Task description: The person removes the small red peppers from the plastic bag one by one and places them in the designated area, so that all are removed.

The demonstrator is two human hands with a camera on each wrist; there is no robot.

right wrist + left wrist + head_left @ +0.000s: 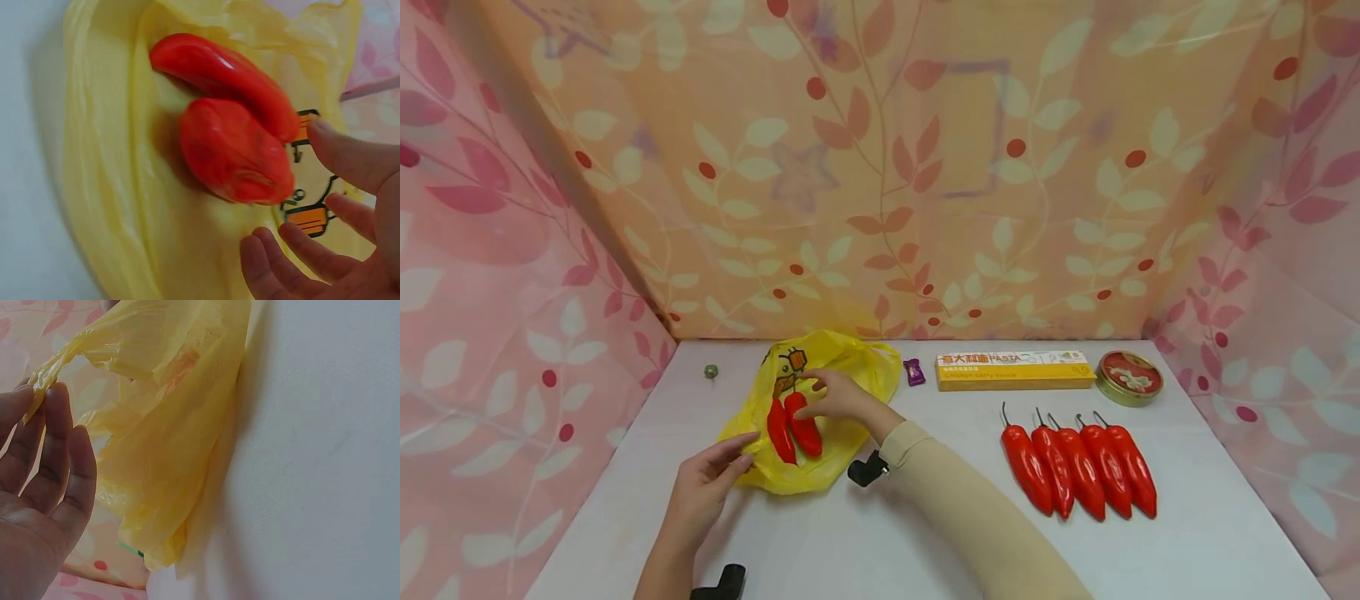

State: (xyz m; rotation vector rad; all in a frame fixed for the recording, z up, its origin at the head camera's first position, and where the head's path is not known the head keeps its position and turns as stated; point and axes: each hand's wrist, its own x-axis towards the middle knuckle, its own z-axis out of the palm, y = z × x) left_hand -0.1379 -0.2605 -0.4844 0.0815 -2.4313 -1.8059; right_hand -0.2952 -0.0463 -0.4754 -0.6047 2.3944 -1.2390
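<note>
A yellow plastic bag (872, 365) with a printed cartoon lies spread on the table, its mouth toward me. Two red chili peppers (806, 428) lie side by side in it; the right wrist view shows one long pepper (219, 75) and one foreshortened, rounder-looking pepper (234, 153). My left hand (706, 483) pinches the bag's near left edge between thumb and fingers, clearer in the left wrist view. Over the bag, my right hand (842, 395) has its fingers spread close to the peppers' stem ends, holding nothing.
Several red chili peppers (1078, 471) lie in a row at right. Behind them are a yellow pasta box (1015, 372) and a round tin (1129, 378). A purple candy (913, 372) sits right of the bag; a small green ball (711, 371) lies back left. Patterned cloth walls surround the table.
</note>
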